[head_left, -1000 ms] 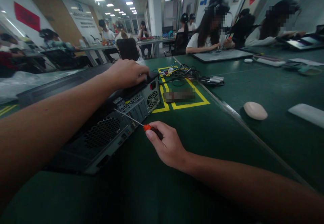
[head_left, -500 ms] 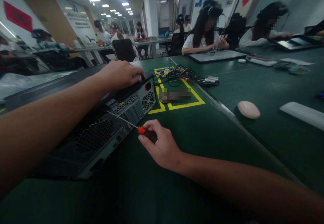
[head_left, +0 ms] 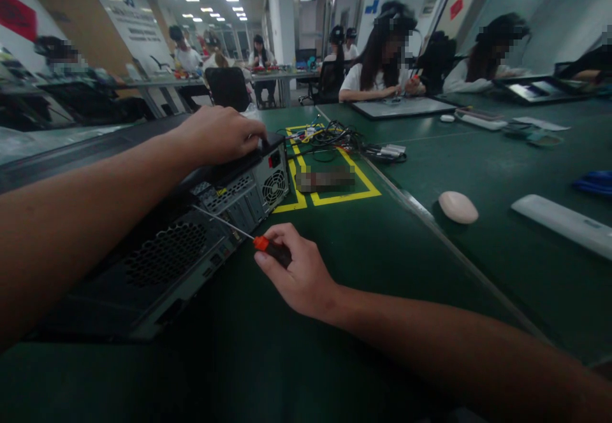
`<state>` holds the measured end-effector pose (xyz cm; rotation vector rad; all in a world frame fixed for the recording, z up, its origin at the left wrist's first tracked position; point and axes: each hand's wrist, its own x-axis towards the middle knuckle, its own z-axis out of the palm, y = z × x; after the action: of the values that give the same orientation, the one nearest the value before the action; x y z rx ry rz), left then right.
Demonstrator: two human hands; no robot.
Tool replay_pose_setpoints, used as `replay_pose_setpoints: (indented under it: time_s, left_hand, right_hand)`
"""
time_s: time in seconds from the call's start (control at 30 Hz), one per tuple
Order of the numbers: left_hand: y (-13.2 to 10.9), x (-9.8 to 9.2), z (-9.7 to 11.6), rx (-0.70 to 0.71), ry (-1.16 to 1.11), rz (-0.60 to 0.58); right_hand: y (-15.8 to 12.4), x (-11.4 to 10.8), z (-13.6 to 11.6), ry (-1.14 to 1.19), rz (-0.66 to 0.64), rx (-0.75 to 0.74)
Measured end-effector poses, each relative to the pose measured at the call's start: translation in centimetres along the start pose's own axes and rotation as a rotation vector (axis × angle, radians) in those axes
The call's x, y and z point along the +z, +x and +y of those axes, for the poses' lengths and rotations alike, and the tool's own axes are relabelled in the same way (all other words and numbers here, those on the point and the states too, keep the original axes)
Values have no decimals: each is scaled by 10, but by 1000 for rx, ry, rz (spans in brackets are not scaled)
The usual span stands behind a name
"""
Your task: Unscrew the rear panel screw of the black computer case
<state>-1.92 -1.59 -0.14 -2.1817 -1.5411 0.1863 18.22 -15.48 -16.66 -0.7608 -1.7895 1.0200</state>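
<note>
A black computer case point(head_left: 167, 254) lies on the green table at the left, its rear panel with vents and slots facing me. My right hand point(head_left: 296, 270) is closed around the dark and orange handle of a screwdriver point(head_left: 271, 249). The thin shaft reaches left, and its tip meets the rear panel near the slots. Resting on the case's top edge near the back corner is my left hand point(head_left: 222, 133), fingers bent over the edge; whether they grip the case closely is partly hidden.
Tangled cables point(head_left: 337, 136) lie beyond the case, near yellow tape point(head_left: 347, 198) and a blurred object point(head_left: 325, 179). To the right are a pinkish oval object point(head_left: 458, 207) and a white bar point(head_left: 561, 222). People work across the table.
The view has shifted slightly, so the case and both hands appear a little further left. Both hands keep their places on the case and the screwdriver.
</note>
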Motion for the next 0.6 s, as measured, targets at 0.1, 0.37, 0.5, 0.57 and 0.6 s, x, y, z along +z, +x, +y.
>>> replay_pose_setpoints:
  time_s: [0.1, 0.37, 0.5, 0.57, 0.6]
  left_hand:
    - [1, 2, -1, 5, -11, 12]
    - [2, 0, 0, 6, -68, 61]
    - [3, 0, 0, 15, -73, 67]
    - [3, 0, 1, 7, -79, 57]
    - [3, 1, 1, 1, -82, 53]
  right_hand:
    - [1, -1, 0, 7, 6, -14]
    - [3, -1, -1, -30, 36, -27]
    - [4, -1, 1, -67, 49, -37]
    - [3, -2, -1, -55, 31, -30]
    - [3, -2, -2, -50, 27, -26]
